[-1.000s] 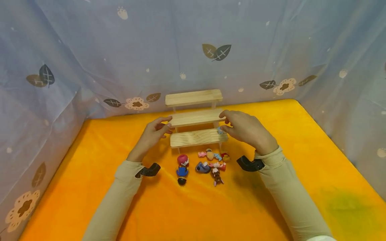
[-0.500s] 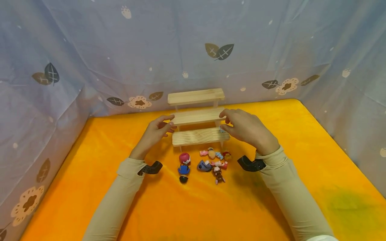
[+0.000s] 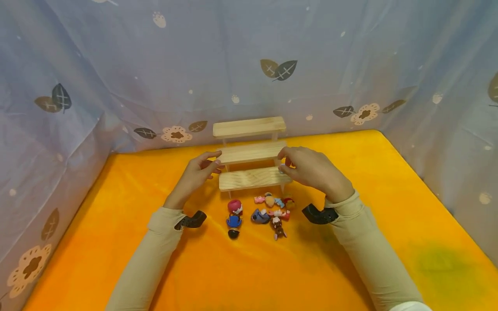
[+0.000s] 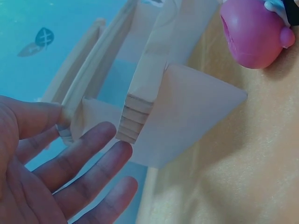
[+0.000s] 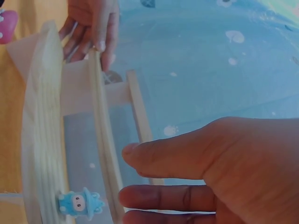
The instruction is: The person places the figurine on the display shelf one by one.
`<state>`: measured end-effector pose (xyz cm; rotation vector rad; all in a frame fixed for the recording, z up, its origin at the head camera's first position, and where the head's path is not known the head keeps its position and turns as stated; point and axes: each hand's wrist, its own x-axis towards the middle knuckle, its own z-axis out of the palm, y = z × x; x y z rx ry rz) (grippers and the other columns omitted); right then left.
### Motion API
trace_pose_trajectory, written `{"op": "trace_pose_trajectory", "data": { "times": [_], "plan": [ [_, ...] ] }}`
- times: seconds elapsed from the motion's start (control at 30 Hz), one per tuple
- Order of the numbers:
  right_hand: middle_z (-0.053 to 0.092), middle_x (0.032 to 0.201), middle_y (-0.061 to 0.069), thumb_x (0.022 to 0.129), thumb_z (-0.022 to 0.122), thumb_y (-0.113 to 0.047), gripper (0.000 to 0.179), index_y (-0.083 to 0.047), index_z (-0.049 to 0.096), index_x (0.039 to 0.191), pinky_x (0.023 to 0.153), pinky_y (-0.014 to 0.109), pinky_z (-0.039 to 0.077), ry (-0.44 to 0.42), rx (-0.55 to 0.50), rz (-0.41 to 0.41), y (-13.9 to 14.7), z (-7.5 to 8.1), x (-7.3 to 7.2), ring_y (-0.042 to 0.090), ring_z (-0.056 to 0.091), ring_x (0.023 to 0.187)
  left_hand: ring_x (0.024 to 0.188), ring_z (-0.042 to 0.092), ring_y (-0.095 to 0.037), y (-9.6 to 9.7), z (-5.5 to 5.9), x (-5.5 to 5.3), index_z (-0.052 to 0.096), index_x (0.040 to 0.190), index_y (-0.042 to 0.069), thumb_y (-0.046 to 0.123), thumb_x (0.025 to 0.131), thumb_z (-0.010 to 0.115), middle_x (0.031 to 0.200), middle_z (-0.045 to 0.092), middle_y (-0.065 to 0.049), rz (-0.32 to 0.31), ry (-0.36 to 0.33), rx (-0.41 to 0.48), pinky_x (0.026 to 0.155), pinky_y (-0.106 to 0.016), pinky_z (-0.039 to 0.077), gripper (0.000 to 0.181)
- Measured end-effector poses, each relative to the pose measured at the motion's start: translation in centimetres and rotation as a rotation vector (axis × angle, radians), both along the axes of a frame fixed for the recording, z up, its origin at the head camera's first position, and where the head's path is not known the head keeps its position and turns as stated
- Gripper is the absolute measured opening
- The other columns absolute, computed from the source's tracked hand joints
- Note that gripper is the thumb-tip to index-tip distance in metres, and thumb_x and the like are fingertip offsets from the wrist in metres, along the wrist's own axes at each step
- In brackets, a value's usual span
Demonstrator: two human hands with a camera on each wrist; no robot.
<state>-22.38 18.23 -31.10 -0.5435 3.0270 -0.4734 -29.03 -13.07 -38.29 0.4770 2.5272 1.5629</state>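
Observation:
In the head view, a three-tier wooden display rack [image 3: 253,179] stands on the orange cloth. My left hand [image 3: 196,172] is at its left side, thumb and index fingertip touching the end of the middle shelf [image 4: 70,114], other fingers spread loosely. My right hand [image 3: 317,170] hovers at the right end, fingers extended near the middle shelf's edge. A small light-blue figurine [image 5: 79,203] in a pointed hat stands on the front shelf, just beside the right fingers and apart from them in the right wrist view; from the head, this hand mostly covers it.
Several toy figurines lie before the rack: a pink-topped one [image 3: 235,206], a blue-clothed one [image 3: 234,222], a blue-grey one [image 3: 260,216] and a brown one [image 3: 278,226], with smaller ones behind. A patterned curtain [image 3: 249,65] hangs behind the rack.
My right hand has moved slightly left over the rack's right end, covering more of the small blue figurine. My left hand stays at the middle shelf's end. The head view shifts a little.

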Motion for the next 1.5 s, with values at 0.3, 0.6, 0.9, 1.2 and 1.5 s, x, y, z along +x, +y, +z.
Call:
{"op": "trace_pose_trajectory", "data": {
  "times": [0.3, 0.6, 0.9, 1.2, 1.5],
  "plan": [
    [0.071, 0.097, 0.002, 0.103, 0.06, -0.03, 0.028, -0.011, 0.068, 0.123, 0.072, 0.036, 0.054, -0.04, -0.038, 0.092, -1.4, 0.4, 0.3, 0.016, 0.063, 0.081, 0.107, 0.071, -0.034, -0.1, 0.7, -0.5, 0.053, 0.148, 0.017, 0.03, 0.106, 0.055, 0.122, 0.073, -0.02, -0.007, 0.022, 0.006, 0.087, -0.047, 0.055, 0.044],
    [0.071, 0.103, 0.001, 0.103, 0.06, -0.028, 0.027, -0.013, 0.066, 0.124, 0.072, 0.034, 0.054, -0.08, -0.007, 0.128, -2.2, -0.4, 0.8, 0.013, 0.064, 0.08, 0.107, 0.071, -0.035, 0.2, 0.6, -0.3, 0.052, 0.149, 0.017, 0.03, 0.106, 0.055, 0.122, 0.072, -0.023, -0.02, 0.015, 0.008, 0.086, -0.045, 0.056, 0.045],
    [0.072, 0.091, -0.001, 0.103, 0.06, -0.017, 0.018, -0.011, 0.072, 0.114, 0.068, 0.026, 0.048, -0.175, 0.016, 0.285, -3.8, -1.5, 0.9, 0.009, 0.053, 0.066, 0.108, 0.071, -0.033, -0.1, 0.7, 0.1, 0.053, 0.148, 0.019, 0.032, 0.106, 0.056, 0.121, 0.072, -0.021, 0.007, -0.01, 0.028, 0.089, -0.049, 0.055, 0.045],
    [0.069, 0.106, 0.002, 0.101, 0.061, -0.017, 0.018, -0.016, 0.069, 0.117, 0.078, 0.035, 0.052, -0.229, 0.213, 0.293, -5.9, -3.5, 1.7, 0.015, 0.058, 0.084, 0.107, 0.072, -0.033, -0.3, 0.9, -0.3, 0.054, 0.148, 0.02, 0.033, 0.105, 0.056, 0.12, 0.073, -0.021, -0.01, 0.0, 0.033, 0.087, -0.049, 0.056, 0.045],
    [0.064, 0.087, -0.001, 0.1, 0.065, -0.021, 0.005, -0.017, 0.067, 0.1, 0.074, 0.038, 0.051, -0.21, 0.235, 0.233, -6.4, -5.4, 1.2, 0.017, 0.06, 0.079, 0.106, 0.072, -0.032, -0.4, -0.3, -0.2, 0.054, 0.148, 0.018, 0.031, 0.106, 0.056, 0.119, 0.073, -0.02, -0.003, -0.016, 0.031, 0.088, -0.048, 0.057, 0.045]
  ]
}}
